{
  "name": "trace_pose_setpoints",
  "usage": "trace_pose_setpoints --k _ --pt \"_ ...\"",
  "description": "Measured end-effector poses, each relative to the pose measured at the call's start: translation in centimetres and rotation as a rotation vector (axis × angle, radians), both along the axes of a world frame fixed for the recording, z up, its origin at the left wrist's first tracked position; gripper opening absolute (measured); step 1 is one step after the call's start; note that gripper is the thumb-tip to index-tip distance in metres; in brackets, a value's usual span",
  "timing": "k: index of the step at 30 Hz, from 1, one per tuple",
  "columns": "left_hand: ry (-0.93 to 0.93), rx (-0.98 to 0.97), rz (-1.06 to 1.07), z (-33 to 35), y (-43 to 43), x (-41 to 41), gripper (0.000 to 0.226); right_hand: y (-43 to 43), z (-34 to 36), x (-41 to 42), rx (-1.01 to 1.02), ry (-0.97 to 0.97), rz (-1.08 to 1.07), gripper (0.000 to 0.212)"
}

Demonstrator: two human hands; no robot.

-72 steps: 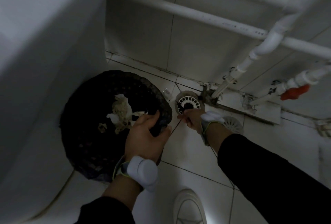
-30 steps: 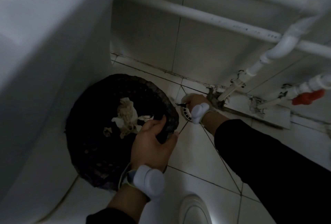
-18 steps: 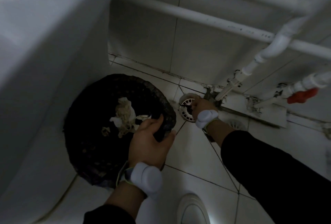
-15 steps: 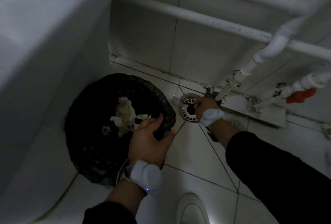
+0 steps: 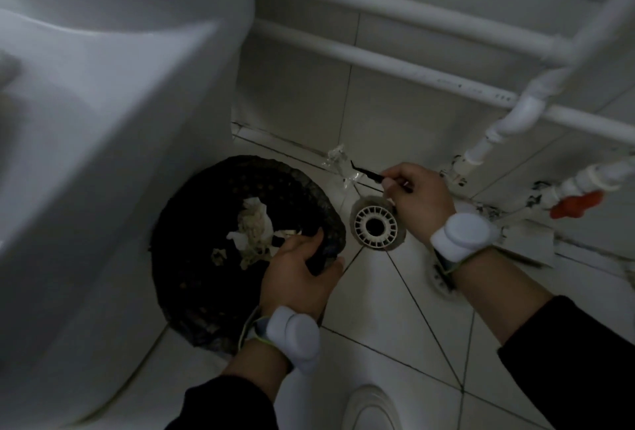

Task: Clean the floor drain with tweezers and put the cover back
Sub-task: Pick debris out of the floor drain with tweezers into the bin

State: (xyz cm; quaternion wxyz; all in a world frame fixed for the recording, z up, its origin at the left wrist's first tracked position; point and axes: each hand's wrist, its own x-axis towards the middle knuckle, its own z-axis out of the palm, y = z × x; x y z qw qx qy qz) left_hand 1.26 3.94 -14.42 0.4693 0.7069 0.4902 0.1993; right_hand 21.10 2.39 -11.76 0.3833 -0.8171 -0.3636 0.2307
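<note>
our left hand (image 5: 299, 275) clamps the rim of the black bin (image 5: 240, 244), keeping it beside the floor drain (image 5: 376, 226) to catch debris. our right hand (image 5: 421, 201) pinches the black tweezers (image 5: 366, 172), lifted just past the open drain. the cover (image 5: 438, 275) seems to lie on the floor under our right wrist.

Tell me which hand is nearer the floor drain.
Right. The right hand, holding tweezers, sits just beyond the floor drain; the left hand grips the black bin's rim beside it.
</note>
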Motion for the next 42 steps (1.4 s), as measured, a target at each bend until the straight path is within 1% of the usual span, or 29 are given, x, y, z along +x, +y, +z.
trace_pose_setpoints --k 3,7,8,11,13,14,16,19,22,25,28,33,37,42 --pt "0.006 -0.007 -0.009 0.2 0.1 -0.2 0.051 0.9 2.9 -2.5 0.061 0.008 0.074 0.017" --pt "0.001 -0.002 -0.040 0.5 0.0 -0.1 0.048 1.7 4.3 -6.3 0.020 -0.035 0.225 0.016" --pt "-0.002 -0.003 -0.047 0.6 0.0 -0.1 0.046 1.8 4.3 -7.0 -0.022 -0.079 0.276 0.016" --pt "0.002 0.011 -0.056 0.7 0.1 -0.3 0.043 1.8 3.8 -7.8 -0.164 -0.302 0.422 0.022" --pt "-0.008 0.013 -0.063 0.6 0.1 -0.3 0.045 1.6 3.4 -7.3 -0.164 -0.401 0.443 0.024" --pt "-0.020 0.009 -0.058 0.5 0.1 -0.2 0.046 1.5 3.2 -7.1 -0.136 -0.408 0.425 0.024" --pt "-0.029 -0.008 -0.035 0.3 0.1 -0.2 0.049 1.3 2.7 -6.2 -0.068 -0.350 0.328 0.023" --pt "-0.017 -0.009 -0.020 0.1 0.2 -0.1 0.051 1.0 1.3 -3.1 -0.071 -0.283 0.091 0.023" --pt "-0.019 -0.009 -0.003 0.1 0.2 -0.2 0.051 -0.5 -1.2 0.8 -0.241 -0.214 -0.067 0.026" --pt "-0.009 0.007 -0.008 0.0 0.1 0.0 0.051 -2.7 -4.1 3.0 -0.449 -0.179 -0.106 0.030" --pt "-0.007 0.014 -0.020 0.1 0.0 0.0 0.050 -3.8 -6.2 3.6 -0.589 -0.177 -0.178 0.030" --pt "-0.003 0.004 -0.002 0.0 0.0 0.1 0.049 -3.2 -8.1 3.7 -0.738 -0.171 -0.117 0.029" --pt "-0.006 0.015 0.001 0.2 0.0 0.0 0.048 -1.8 -9.2 4.0 -0.779 -0.206 -0.137 0.033" --pt "-0.001 0.007 0.015 -0.1 0.0 0.0 0.050 -1.3 -10.3 4.1 -0.786 -0.216 0.003 0.036"
